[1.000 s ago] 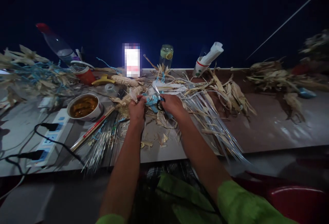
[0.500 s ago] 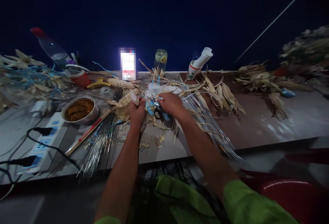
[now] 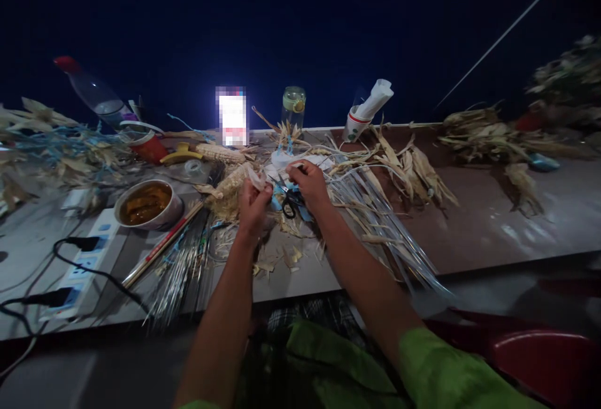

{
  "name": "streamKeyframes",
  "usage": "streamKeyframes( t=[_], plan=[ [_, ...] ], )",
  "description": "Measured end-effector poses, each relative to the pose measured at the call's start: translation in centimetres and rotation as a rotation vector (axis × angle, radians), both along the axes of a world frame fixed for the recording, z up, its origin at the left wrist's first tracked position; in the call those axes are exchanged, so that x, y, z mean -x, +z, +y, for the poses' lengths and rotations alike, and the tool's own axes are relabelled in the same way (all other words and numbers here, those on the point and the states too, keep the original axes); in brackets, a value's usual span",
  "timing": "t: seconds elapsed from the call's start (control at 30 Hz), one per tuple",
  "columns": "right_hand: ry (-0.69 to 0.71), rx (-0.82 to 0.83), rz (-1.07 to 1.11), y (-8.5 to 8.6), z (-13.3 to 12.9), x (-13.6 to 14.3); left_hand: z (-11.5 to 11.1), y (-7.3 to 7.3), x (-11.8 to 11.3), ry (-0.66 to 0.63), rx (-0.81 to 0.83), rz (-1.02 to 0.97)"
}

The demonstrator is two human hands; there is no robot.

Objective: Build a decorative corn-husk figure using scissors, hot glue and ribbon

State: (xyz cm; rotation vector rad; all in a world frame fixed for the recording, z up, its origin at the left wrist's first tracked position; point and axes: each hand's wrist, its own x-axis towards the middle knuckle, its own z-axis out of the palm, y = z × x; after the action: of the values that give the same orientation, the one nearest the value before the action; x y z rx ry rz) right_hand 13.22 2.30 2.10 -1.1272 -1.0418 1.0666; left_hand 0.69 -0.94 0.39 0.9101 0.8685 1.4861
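My left hand (image 3: 254,207) is closed, with a pale, thin piece of corn husk (image 3: 256,177) pinched between thumb and fingers. To its right, my right hand (image 3: 310,185) is held in a pinch; whatever it grips, if anything, is too small to make out. Scissors (image 3: 288,207) with black handles lie between the two hands on the littered tabletop, their blades parted. Under and around them are blue scraps (image 3: 278,202) and husk trimmings (image 3: 292,257). A corncob (image 3: 225,153) lies beyond my left hand.
At left stand a bowl of brown liquid (image 3: 145,203) and a power strip (image 3: 89,271) with black cables. Thin wires (image 3: 181,284) reach over the front edge. Behind are a lit phone (image 3: 232,118), a jar (image 3: 293,108) and a paper cup (image 3: 355,126). Dried husks (image 3: 408,171) lie right.
My right hand has drawn back slightly and lifted, its fingers now pinched upward. The left hand has shifted a little right, still pinching the husk piece. The scissors lie about where they were.
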Motion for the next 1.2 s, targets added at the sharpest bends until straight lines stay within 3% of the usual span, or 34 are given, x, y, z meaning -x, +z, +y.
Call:
streamKeyframes(
  t=[0.07,0.13,0.33,0.63,1.0,1.2],
  plan=[
    [-0.035,-0.020,0.035,-0.1,0.3,-0.6,-0.1,0.2,0.1,-0.141,-0.035,-0.102],
    [-0.033,-0.026,0.066,-0.3,0.4,-1.1,-0.2,0.4,0.1,-0.187,-0.019,-0.139],
    [0.033,-0.054,0.020,-0.4,0.0,-1.4,-0.2,0.6,0.0,-0.081,0.104,-0.156],
    [0.100,-0.055,-0.128,-0.2,-0.5,-1.4,0.2,1.1,0.5,-0.099,0.130,-0.232],
    [0.178,-0.001,-0.080,0.2,-1.0,-1.0,0.8,0.2,0.6,-0.113,0.113,-0.238],
    [0.223,-0.008,-0.112,-0.2,-0.9,-1.0,0.6,0.6,0.5,-0.186,0.135,-0.305]
  ],
)
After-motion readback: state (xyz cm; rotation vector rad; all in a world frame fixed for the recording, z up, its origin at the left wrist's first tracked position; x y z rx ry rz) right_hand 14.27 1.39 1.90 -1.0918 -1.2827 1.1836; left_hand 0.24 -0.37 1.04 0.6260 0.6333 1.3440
